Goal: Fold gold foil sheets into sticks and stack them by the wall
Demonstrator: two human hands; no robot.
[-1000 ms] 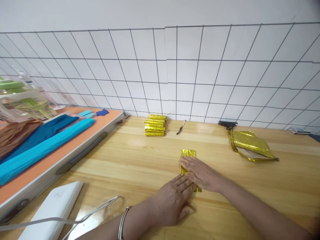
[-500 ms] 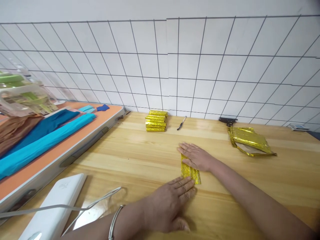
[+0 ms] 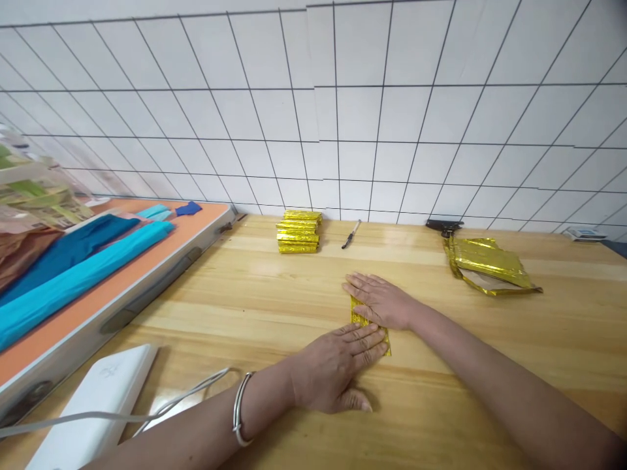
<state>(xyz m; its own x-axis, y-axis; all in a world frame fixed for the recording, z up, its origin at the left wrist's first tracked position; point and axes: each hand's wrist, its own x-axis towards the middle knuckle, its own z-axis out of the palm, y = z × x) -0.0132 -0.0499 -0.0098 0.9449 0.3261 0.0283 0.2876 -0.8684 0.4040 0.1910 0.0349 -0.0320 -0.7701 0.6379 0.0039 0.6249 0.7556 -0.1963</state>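
A small sheet of crinkled gold foil (image 3: 359, 314) lies flat on the wooden table, largely covered by both hands. My right hand (image 3: 377, 300) presses on its far part, fingers stretched out and pointing left. Over the near part lies my left hand (image 3: 343, 365), palm down, its fingers extended and the thumb apart; a metal bangle (image 3: 241, 410) circles that wrist. Farther back, near the wall, sits a stack of folded gold foil pieces (image 3: 298, 233). An opened gold foil packet (image 3: 492, 264) rests at the right.
A pen (image 3: 351, 235) and a black clip-like object (image 3: 445, 226) lie near the tiled wall. On the left, an orange-topped surface (image 3: 206, 220) bears a rolled turquoise cloth (image 3: 98, 274). A white power bank-like device (image 3: 93, 405) with a cable (image 3: 186, 396) occupies the near left.
My left hand has slid forward over the foil, covering more of it and coming closer to my right hand. The right hand stays on the foil. The view has shifted slightly.
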